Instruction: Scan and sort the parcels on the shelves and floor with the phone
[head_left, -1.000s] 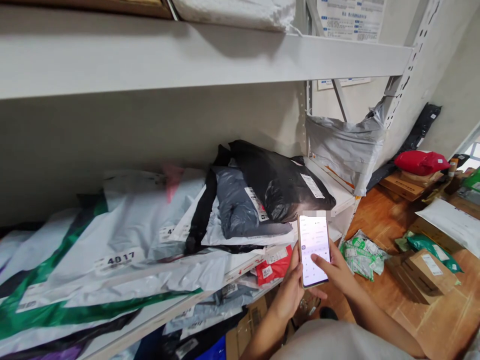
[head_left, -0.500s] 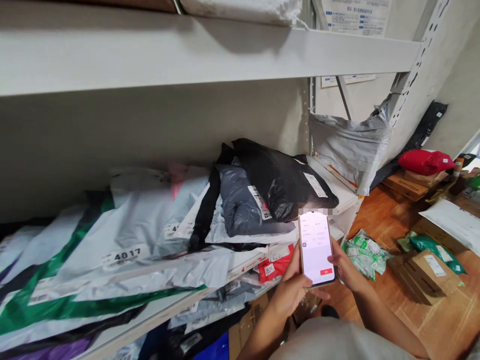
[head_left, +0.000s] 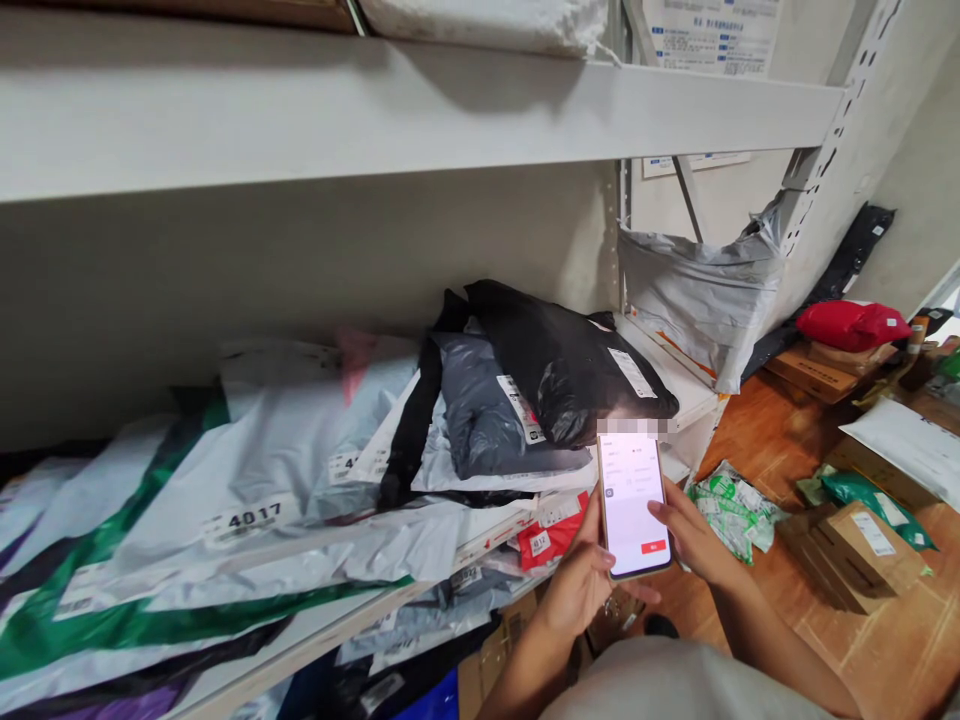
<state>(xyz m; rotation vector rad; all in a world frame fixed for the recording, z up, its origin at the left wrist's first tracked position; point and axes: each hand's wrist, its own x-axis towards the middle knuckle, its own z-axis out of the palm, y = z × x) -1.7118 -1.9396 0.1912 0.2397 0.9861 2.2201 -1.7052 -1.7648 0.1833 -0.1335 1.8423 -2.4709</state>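
Note:
A smartphone with a lit white screen and a red button near its bottom is held upright between both hands. My left hand is closed around its left side and lower edge, with the thumb at the lower left corner. From the right, my right hand grips the other edge, its thumb over the screen's right side. Just behind the phone, a black plastic parcel lies on a grey one at the shelf's right end. A red parcel sits lower, left of the phone.
White and grey mailing bags, one labelled 4017, fill the shelf to the left. A white shelf beam crosses above. On the wooden floor at right lie cardboard boxes, a green-and-white bag and a red parcel.
My right thumb has shifted slightly up and left over the phone screen. The left thumb has moved a little toward the phone's left edge. Both hands still hold the phone.

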